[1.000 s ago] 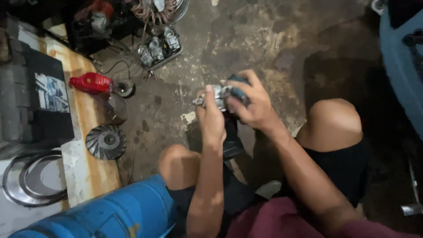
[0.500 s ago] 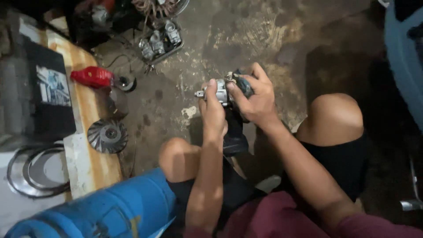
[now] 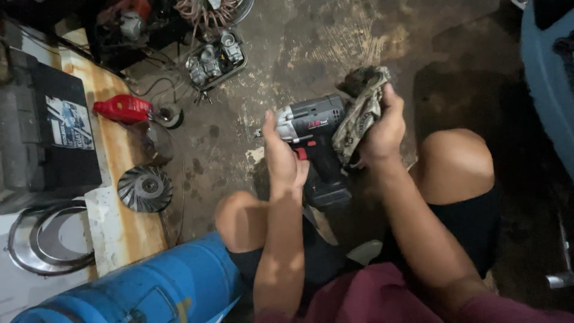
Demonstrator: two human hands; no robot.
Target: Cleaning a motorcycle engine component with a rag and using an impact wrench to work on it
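While the person squats over the stained concrete floor, head view: left hand is wrapped around the grip of a cordless impact wrench, grey and black body, red trigger, nose pointing left. Right hand is closed on a dirty patterned rag, pressed against the wrench's rear end. Tool sits above the floor, between the knees, battery base down. Left side: wooden plank surface carrying a red bottle, a finned metal disc and a black case. Metal rings lie beside the plank. Blue barrel at bottom left. Tray of engine parts on the floor, top centre.
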